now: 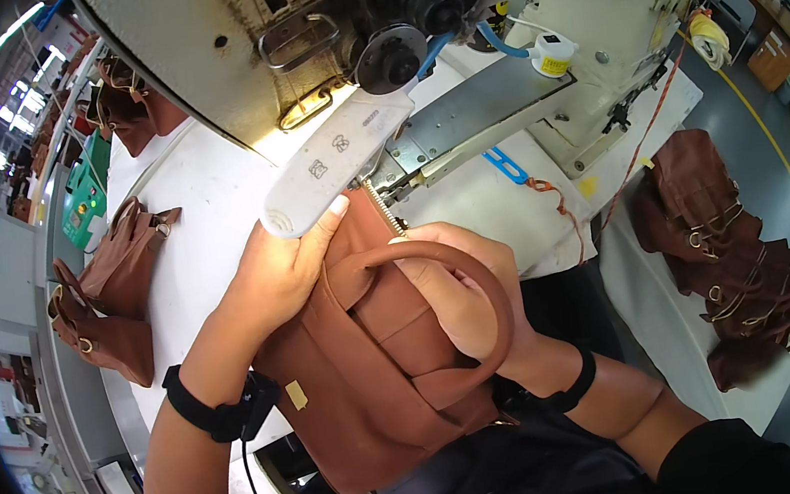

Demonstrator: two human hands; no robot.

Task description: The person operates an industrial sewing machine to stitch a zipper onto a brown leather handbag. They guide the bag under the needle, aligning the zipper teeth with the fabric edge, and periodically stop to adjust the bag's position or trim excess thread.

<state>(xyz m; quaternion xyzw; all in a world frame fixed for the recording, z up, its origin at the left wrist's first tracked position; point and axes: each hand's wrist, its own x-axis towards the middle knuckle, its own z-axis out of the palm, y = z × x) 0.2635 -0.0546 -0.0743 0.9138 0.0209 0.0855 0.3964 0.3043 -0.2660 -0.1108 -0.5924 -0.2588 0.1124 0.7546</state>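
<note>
A brown leather bag (340, 427) with a looped handle and a small tan tab lies between my hands, its zippered top edge (382, 210) reaching under the sewing machine's work point. My left hand (282, 268) grips the bag's upper left, thumb on top near a white plastic guard (324, 171), other fingers hidden. My right hand (467, 292) holds the bag beside the zipper, seen through the handle loop, fingertips partly hidden behind leather. The metal arm (467, 115) of the machine extends rightward from the zipper's end. Both wrists wear black straps.
More brown bags sit on the white table at left (120, 301) and in a pile at right (734, 290). A green machine (85, 200) stands at far left. The machine head (235, 42) overhangs the work. A red cord (643, 141) and blue plastic piece (505, 166) are at right.
</note>
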